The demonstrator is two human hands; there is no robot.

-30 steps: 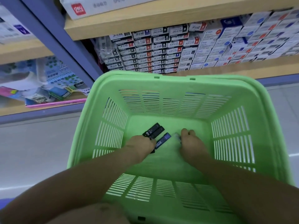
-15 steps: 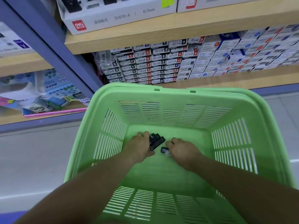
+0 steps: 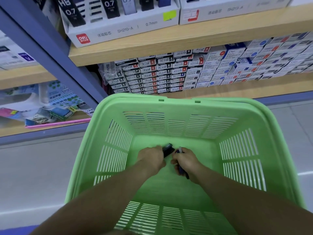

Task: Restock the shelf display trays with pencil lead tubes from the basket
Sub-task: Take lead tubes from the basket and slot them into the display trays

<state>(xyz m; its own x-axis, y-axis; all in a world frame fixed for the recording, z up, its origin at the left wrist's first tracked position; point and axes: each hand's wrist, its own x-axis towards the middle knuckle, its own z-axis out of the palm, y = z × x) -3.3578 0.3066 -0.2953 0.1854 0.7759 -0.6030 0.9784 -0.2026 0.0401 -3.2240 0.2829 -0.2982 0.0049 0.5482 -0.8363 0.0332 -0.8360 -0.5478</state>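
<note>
Lead tubes sit low in the green basket (image 3: 277, 133): I see black tubes (image 3: 168, 150) clutched in my closed left hand (image 3: 151, 159), a blue tube (image 3: 180, 168) gripped in my closed right hand (image 3: 186, 161). Display tray (image 3: 122, 29) waits on the shelf above.

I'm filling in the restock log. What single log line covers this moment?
stage: gathering | left hand: closed on black tubes | right hand: closed on blue tube | place: green basket floor | display tray: not reached
</note>
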